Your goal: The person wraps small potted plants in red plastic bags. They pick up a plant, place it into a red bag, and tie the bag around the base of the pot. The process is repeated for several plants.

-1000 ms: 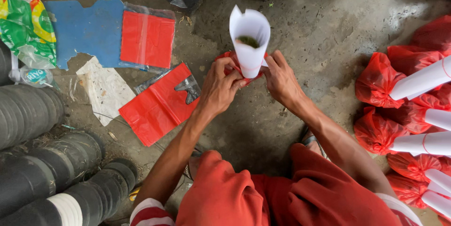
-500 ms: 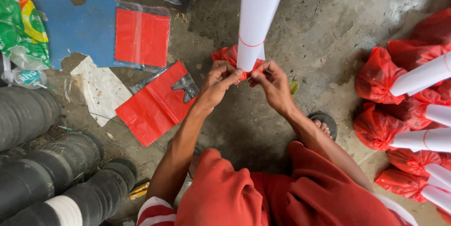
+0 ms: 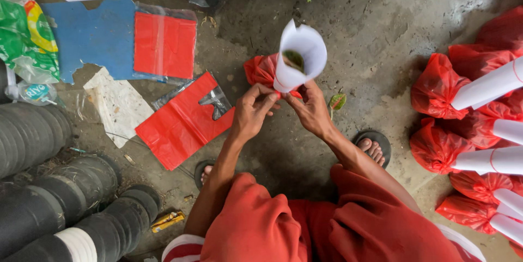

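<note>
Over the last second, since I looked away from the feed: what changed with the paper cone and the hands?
The white paper cone stood tall and upright half a second ago; now it tilts back, its open mouth showing greenery inside. Both hands stayed at its base: left hand and right hand still pinch the red bag. The red plastic sheets on the floor and the wrapped bundles at right have not moved.

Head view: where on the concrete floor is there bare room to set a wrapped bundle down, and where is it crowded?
Bare concrete floor lies open between the white paper cone held in both hands and the red plastic-wrapped bundles at right. Another free patch lies in front of the knees, between the sandalled feet. Crowded: the flat red plastic sheets and stacked black pots at left.
</note>
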